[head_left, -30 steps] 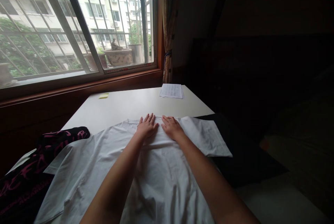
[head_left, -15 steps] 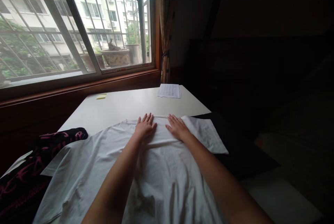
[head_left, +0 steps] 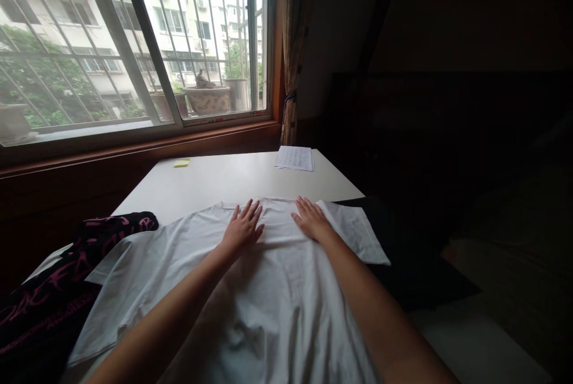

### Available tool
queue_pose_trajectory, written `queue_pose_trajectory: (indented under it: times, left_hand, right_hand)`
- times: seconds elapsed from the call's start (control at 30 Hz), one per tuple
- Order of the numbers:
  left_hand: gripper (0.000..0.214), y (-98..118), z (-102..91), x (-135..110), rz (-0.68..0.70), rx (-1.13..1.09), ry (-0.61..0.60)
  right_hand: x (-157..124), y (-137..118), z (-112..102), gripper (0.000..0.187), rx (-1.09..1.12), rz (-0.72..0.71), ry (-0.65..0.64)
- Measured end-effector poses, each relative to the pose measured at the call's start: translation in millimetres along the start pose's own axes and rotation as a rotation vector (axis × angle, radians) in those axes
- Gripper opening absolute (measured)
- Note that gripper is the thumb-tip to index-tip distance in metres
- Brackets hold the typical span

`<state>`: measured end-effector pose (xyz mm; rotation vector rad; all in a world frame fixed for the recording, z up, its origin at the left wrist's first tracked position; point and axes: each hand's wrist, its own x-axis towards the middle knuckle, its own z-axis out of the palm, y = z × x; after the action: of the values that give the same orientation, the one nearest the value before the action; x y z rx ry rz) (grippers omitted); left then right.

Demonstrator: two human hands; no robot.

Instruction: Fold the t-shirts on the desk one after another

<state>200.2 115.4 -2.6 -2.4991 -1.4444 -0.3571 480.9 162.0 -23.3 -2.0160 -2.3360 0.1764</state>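
A white T-shirt (head_left: 277, 288) lies spread on a white table (head_left: 224, 181), collar toward the window. My left hand (head_left: 242, 230) rests flat on the shirt just below the collar, fingers spread and open. My right hand (head_left: 311, 221) lies flat on the shirt near its right shoulder, fingers stretched out. Neither hand holds anything. The two hands sit a short way apart.
A black garment with pink print (head_left: 58, 288) lies at the table's left edge. A stack of printed paper (head_left: 294, 158) and a yellow sticky pad (head_left: 181, 163) sit at the far side near the barred window (head_left: 134, 43). Dark cloth (head_left: 403, 258) lies to the right.
Both hands have slid apart across the shirt's upper chest, the left toward the left and slightly back, the right toward the right shoulder. The shirt stays flat.
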Motion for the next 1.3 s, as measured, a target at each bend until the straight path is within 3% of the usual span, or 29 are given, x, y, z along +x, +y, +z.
queue_pose_trajectory:
  times: [0.07, 0.23, 0.37, 0.53, 0.63, 1.3]
  left_hand:
    - [0.060, -20.5, -2.7, -29.5, -0.086, 0.014, -0.034]
    - [0.057, -96.0, -5.8, -96.0, -0.346, 0.010, -0.152]
    - [0.061, -128.5, -8.6, -112.8, -0.401, -0.031, -0.238]
    - [0.067, -132.9, -8.5, -98.8, -0.425, -0.008, -0.295]
    - [0.069, -136.8, -8.2, -91.5, -0.425, -0.009, -0.316]
    - [0.073, -160.3, 4.5, -70.1, -0.401, -0.026, -0.311]
  right_hand:
    - [0.0, 0.1, -0.9, 0.074, -0.013, -0.006, -0.005]
    - [2.6, -5.1, -10.3, 0.072, -0.073, 0.018, -0.041]
    - [8.2, -29.9, -19.6, 0.071, -0.070, 0.076, -0.079]
    - [6.6, -91.0, -9.0, 0.074, 0.039, -0.111, -0.037]
    - [6.0, -113.5, 3.6, 0.078, 0.079, -0.167, -0.048]
    - [50.5, -90.4, 7.4, 0.080, 0.028, -0.181, -0.027]
